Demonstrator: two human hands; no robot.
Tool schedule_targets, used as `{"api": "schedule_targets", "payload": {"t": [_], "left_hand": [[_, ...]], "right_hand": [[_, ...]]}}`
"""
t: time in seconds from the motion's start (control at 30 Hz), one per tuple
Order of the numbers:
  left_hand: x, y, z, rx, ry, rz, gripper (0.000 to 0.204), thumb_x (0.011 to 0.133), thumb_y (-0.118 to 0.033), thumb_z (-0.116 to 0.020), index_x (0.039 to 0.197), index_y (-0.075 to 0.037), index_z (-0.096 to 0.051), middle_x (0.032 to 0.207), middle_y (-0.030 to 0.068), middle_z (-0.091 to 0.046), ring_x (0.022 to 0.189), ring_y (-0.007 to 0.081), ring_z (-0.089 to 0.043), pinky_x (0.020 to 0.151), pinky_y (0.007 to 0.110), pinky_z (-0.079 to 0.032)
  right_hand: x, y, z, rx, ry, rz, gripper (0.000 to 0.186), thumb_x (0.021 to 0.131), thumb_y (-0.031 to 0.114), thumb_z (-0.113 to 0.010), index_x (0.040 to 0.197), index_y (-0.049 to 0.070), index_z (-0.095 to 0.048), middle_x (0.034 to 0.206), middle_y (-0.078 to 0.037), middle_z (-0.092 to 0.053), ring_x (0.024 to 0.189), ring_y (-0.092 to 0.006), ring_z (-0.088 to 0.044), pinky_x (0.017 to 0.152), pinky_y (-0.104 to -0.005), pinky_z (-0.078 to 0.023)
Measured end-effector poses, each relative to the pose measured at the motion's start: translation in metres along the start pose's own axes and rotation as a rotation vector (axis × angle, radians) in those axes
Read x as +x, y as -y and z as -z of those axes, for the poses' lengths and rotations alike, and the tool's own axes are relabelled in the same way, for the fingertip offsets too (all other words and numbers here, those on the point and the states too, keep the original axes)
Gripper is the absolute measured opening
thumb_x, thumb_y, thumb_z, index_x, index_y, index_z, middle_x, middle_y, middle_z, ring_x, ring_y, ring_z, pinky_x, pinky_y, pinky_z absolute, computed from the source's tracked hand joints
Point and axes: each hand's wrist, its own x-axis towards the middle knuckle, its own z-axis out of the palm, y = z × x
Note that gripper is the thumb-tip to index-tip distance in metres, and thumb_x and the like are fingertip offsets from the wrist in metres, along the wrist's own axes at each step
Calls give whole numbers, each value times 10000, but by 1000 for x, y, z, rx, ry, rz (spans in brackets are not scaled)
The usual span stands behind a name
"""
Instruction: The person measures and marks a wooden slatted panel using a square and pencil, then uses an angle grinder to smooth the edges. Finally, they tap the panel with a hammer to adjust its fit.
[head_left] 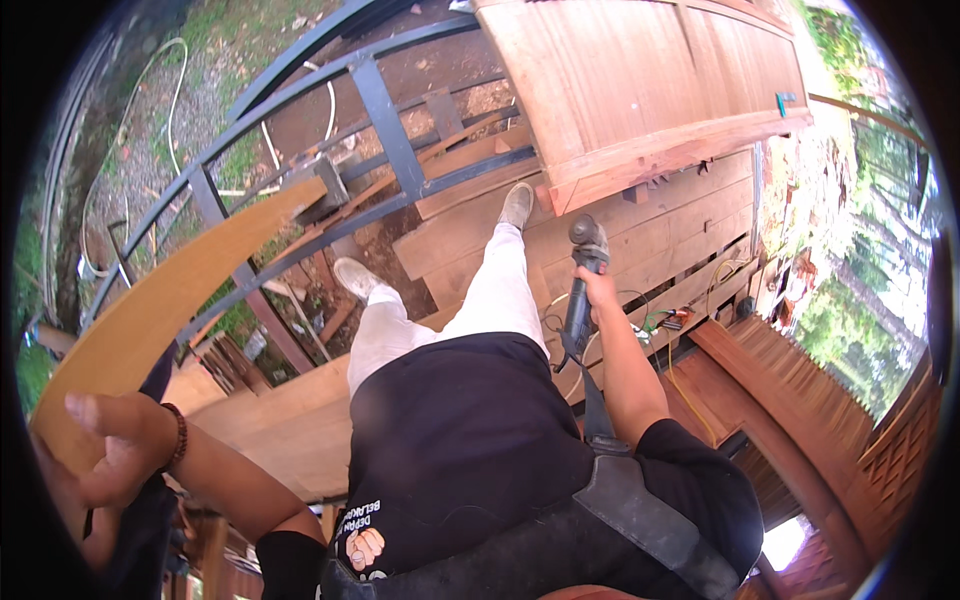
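Observation:
My right hand (597,290) is wrapped round an angle grinder (579,310) with a dark body. Its rounded head points away from me, above the wooden boards by my right foot. Off to the lower left, my left hand (125,440) wears a beaded bracelet. Its thumb and fingers are spread apart, overlapping the lower end of a long, curved yellow-brown board (180,280). Whether they touch the board I cannot make out. The board's far tip meets a grey block (322,185) by the metal frame. A blurred skin-coloured shape and dark clothing below that hand seem to be another person.
A blue-grey metal frame (378,125) runs across the left. Ahead stands a large wooden panel (620,75) with a teal tool (785,103) on it. Wooden planks (670,225) lie underfoot. Cables (668,318) and slatted wooden furniture (800,370) are on the right.

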Motion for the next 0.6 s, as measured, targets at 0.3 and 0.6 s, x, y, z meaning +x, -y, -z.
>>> {"api": "schedule_targets", "payload": {"t": [0.3, 0.6], "left_hand": [[0, -23, 14, 87, 72, 49, 408, 779, -411, -738, 1075, -134, -696, 1529, 252, -118, 1436, 431, -81, 1138, 625, -11], [-3, -20, 2, 377, 51, -33, 721, 733, -400, -767, 1338, -100, -517, 1477, 302, -189, 1358, 530, -218, 1094, 697, -159]], "right_hand": [[-87, -33, 161, 918, -106, 51, 454, 832, 501, -702, 851, 72, -556, 718, -90, -608, 596, -228, -624, 560, -362, -543], [24, -1, 277, 864, -108, 100, 376, 804, 392, -750, 905, 78, -570, 711, -79, -609, 610, -209, -626, 560, -346, -531]]}}
